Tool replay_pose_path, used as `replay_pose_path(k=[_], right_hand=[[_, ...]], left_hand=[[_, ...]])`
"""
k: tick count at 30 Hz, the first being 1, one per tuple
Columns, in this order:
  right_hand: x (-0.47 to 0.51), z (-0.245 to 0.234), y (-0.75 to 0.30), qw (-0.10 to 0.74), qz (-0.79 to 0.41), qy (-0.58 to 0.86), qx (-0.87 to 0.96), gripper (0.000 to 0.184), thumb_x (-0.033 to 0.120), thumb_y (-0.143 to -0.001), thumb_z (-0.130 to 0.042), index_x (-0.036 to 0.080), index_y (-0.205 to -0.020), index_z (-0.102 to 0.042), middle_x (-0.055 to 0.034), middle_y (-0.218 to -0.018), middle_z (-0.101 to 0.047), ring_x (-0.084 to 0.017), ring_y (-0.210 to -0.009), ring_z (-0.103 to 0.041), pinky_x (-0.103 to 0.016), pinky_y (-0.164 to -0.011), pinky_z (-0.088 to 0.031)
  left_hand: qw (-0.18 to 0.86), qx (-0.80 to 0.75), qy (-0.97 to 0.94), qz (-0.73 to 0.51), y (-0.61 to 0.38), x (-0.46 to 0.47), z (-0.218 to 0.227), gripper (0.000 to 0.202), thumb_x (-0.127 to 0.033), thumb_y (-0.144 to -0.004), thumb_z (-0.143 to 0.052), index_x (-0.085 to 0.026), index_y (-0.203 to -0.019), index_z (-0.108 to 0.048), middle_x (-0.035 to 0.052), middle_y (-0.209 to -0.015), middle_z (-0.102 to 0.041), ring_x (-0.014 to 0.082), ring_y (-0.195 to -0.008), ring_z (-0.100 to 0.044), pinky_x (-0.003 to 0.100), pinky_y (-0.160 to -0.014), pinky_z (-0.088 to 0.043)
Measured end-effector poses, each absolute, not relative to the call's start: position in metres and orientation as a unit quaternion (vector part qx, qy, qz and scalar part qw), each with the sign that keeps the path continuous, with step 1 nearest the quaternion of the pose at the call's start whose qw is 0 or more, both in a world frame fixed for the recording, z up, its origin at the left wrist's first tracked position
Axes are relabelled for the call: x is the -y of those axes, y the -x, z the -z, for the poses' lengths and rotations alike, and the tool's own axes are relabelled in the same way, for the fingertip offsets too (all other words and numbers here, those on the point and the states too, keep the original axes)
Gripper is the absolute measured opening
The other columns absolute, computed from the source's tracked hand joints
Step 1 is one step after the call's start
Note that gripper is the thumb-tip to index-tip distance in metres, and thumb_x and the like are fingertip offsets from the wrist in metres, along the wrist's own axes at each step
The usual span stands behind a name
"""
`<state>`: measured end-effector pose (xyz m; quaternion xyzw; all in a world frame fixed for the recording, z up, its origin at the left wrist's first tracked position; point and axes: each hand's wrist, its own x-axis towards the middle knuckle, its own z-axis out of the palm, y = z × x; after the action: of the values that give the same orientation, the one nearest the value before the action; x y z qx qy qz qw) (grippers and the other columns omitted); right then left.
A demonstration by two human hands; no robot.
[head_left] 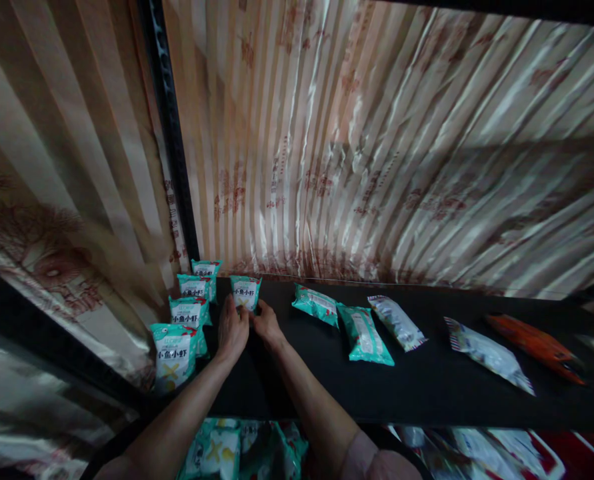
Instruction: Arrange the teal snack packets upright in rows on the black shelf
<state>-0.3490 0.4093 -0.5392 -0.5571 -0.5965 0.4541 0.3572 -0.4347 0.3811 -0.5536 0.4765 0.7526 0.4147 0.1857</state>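
Observation:
A teal and white snack bag [245,291] stands upright near the back of a black shelf [317,373]. My left hand [233,332] holds its lower left side, with the fingers closed and partly hiding the bag. From the right, my right hand [267,325] grips the bag's lower edge, its fingers curled in close to the left hand. Beside my left hand, several matching snack bags stand in a row from front to back, the nearest teal bag [173,357] being the largest in view.
Two teal bags [364,333] lie right of my hands. Farther right are white packets [397,322] and an orange packet [534,347]. A striped sheet [357,167] covers the back, and a dark post [171,127] rises at left. More teal bags [217,450] lie below the shelf's front edge.

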Motion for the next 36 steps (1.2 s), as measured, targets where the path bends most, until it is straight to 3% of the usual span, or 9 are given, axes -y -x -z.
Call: replay_pose_path(k=[11,15,20,27,36], right_hand=[[-0.441,0.547,0.365,0.341,-0.416,0.589,0.603,0.023,0.022,-0.071,-0.063,0.016,-0.093,-0.064,-0.0068,-0.090,-0.072,-0.018,-0.083,-0.066,-0.026,-0.073,-0.049],[-0.450,0.547,0.369,0.331,-0.400,0.595,0.614,0.025,0.022,-0.070,-0.065,0.017,-0.094,-0.064,-0.0068,-0.092,-0.071,-0.019,-0.085,-0.066,-0.026,-0.075,-0.049],[-0.462,0.551,0.373,0.329,-0.401,0.592,0.617,0.026,0.022,-0.071,-0.064,0.015,-0.096,-0.064,-0.0086,-0.095,-0.071,-0.019,-0.087,-0.066,-0.028,-0.078,-0.049],[-0.474,0.557,0.377,0.335,-0.400,0.581,0.625,0.029,0.029,-0.074,-0.063,0.014,-0.099,-0.064,-0.0094,-0.094,-0.071,-0.019,-0.085,-0.066,-0.028,-0.076,-0.049],[-0.476,0.551,0.384,0.291,-0.371,0.605,0.641,0.035,0.034,-0.074,-0.065,0.019,-0.106,-0.063,-0.0073,-0.097,-0.070,-0.020,-0.090,-0.065,-0.028,-0.078,-0.047]], left_hand=[[0.073,-0.734,-0.492,-0.461,0.435,-0.407,0.589,0.046,-0.032,-0.084,-0.037,-0.011,-0.123,-0.049,0.0188,-0.132,-0.051,0.0294,-0.129,-0.040,0.049,-0.106,-0.032],[0.082,-0.755,-0.480,-0.439,0.438,-0.411,0.588,0.048,-0.032,-0.084,-0.037,-0.010,-0.126,-0.047,0.0190,-0.136,-0.047,0.0287,-0.130,-0.039,0.048,-0.108,-0.029],[0.112,-0.766,-0.488,-0.403,0.441,-0.413,0.580,0.052,-0.030,-0.085,-0.034,-0.002,-0.127,-0.044,0.0245,-0.138,-0.041,0.0298,-0.131,-0.036,0.045,-0.108,-0.028],[0.152,-0.761,-0.481,-0.408,0.439,-0.415,0.576,0.050,-0.030,-0.086,-0.033,-0.006,-0.128,-0.045,0.0208,-0.142,-0.037,0.0277,-0.136,-0.028,0.044,-0.111,-0.023],[0.202,-0.765,-0.465,-0.396,0.445,-0.415,0.565,0.052,-0.027,-0.087,-0.033,-0.001,-0.131,-0.040,0.0217,-0.146,-0.030,0.0247,-0.138,-0.023,0.038,-0.114,-0.017]])
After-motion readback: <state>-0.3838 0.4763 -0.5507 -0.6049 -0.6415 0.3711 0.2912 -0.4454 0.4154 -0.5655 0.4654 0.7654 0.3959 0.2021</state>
